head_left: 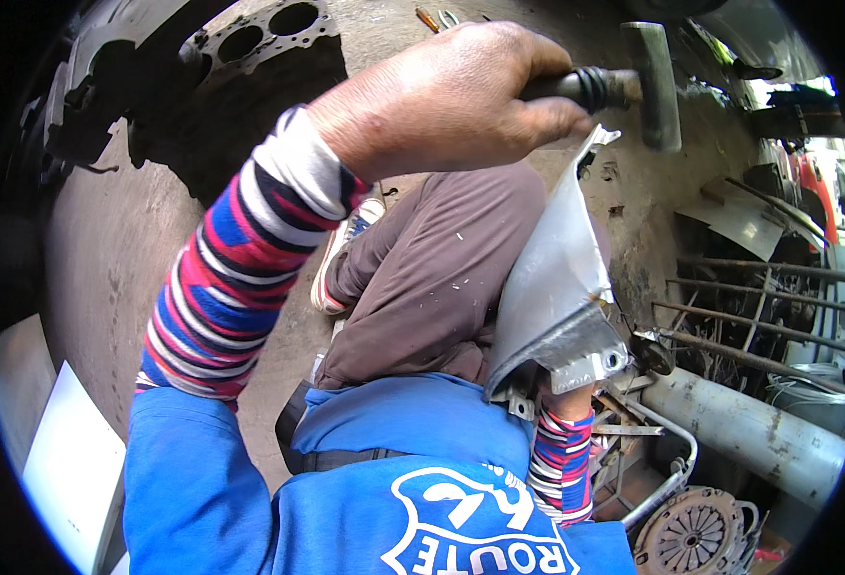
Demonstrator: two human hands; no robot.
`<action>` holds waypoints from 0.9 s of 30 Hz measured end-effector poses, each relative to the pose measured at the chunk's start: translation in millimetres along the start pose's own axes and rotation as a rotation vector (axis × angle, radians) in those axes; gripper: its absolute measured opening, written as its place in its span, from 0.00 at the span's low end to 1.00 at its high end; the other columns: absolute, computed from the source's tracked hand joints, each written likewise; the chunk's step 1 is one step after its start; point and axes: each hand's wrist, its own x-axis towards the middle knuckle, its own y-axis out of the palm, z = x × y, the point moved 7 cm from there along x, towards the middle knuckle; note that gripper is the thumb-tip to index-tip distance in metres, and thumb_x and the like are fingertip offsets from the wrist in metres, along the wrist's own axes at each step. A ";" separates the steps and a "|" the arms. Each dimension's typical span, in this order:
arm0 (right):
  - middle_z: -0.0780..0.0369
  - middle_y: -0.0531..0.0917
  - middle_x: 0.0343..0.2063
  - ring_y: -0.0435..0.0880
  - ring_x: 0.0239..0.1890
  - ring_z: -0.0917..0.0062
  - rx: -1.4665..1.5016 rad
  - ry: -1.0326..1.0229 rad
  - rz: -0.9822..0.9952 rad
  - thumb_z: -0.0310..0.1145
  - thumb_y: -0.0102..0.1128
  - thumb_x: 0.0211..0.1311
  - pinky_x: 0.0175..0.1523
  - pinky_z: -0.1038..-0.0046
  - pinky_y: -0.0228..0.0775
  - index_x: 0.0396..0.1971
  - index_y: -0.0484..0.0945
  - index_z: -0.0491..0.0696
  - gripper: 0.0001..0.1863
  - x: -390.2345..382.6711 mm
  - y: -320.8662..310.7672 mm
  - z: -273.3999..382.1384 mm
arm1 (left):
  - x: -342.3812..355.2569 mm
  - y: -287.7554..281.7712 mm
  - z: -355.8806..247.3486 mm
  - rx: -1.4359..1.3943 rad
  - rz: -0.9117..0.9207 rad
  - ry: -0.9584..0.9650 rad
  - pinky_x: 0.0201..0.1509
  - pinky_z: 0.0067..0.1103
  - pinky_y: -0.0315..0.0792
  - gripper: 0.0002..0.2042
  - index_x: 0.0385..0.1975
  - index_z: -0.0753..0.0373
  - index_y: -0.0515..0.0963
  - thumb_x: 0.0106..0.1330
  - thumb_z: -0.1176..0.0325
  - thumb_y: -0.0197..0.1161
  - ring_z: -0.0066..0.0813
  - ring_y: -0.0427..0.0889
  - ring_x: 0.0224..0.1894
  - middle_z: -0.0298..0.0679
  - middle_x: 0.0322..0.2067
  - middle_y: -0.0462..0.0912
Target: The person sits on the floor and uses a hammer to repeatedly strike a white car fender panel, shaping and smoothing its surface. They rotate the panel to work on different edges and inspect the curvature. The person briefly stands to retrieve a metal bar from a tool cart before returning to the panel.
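My left hand (pixel 451 101) is raised at the top, its fingers wrapped round the dark handle of a hammer (pixel 657 86); the steel head is at the right of the hand. Just below, a curved grey sheet-metal piece (pixel 547 268) with bent mounting tabs stands tilted beside my bent leg (pixel 422 268). My right hand (pixel 566 401) grips it from underneath at its lower end; most of those fingers are hidden behind the metal.
A dark engine block with a gasket (pixel 264 21) is at upper left, small tools (pixel 427 19) beyond my hand. Metal sheets (pixel 68 460) lean at lower left. On the right are a rusty bar rack (pixel 758 297), a large pipe (pixel 748 431) and a clutch plate (pixel 691 537).
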 end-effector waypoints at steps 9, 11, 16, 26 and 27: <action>0.70 0.78 0.29 0.76 0.29 0.87 -0.363 -0.325 0.246 0.37 0.51 0.74 0.35 0.81 0.72 0.43 0.78 0.44 0.12 -4.3 52.4 57.8 | 6.7 -13.1 -27.0 0.176 0.158 0.075 0.31 0.29 0.67 0.15 0.35 0.68 0.78 0.65 0.59 0.68 0.29 0.69 0.24 0.42 0.21 0.73; 0.69 0.78 0.28 0.75 0.28 0.87 -0.387 -0.358 0.271 0.37 0.51 0.75 0.34 0.81 0.71 0.42 0.78 0.43 0.12 -7.1 58.1 65.8 | 5.1 -13.9 -30.3 0.152 0.159 0.075 0.33 0.27 0.69 0.14 0.37 0.66 0.77 0.66 0.60 0.67 0.27 0.72 0.25 0.36 0.24 0.77; 0.69 0.78 0.28 0.76 0.29 0.86 -0.332 -0.310 0.367 0.39 0.51 0.75 0.35 0.80 0.71 0.41 0.78 0.44 0.14 -7.1 63.7 65.8 | -19.1 9.7 -27.3 0.307 0.358 0.081 0.29 0.27 0.69 0.14 0.28 0.69 0.75 0.63 0.64 0.69 0.29 0.72 0.22 0.45 0.18 0.70; 0.65 0.81 0.31 0.78 0.32 0.83 -0.359 -0.212 0.356 0.51 0.41 0.78 0.40 0.77 0.72 0.42 0.78 0.42 0.26 -6.0 62.3 64.6 | -64.3 -6.5 -25.7 -0.201 -0.027 -0.161 0.24 0.20 0.62 0.14 0.33 0.70 0.77 0.69 0.62 0.64 0.18 0.67 0.22 0.33 0.19 0.70; 0.63 0.81 0.31 0.79 0.33 0.81 -0.301 -0.214 0.375 0.50 0.40 0.79 0.41 0.75 0.72 0.43 0.78 0.41 0.26 -6.4 65.0 65.9 | -65.5 -10.8 -31.4 -0.264 -0.009 -0.195 0.24 0.19 0.61 0.14 0.33 0.71 0.77 0.68 0.63 0.64 0.15 0.68 0.23 0.31 0.19 0.70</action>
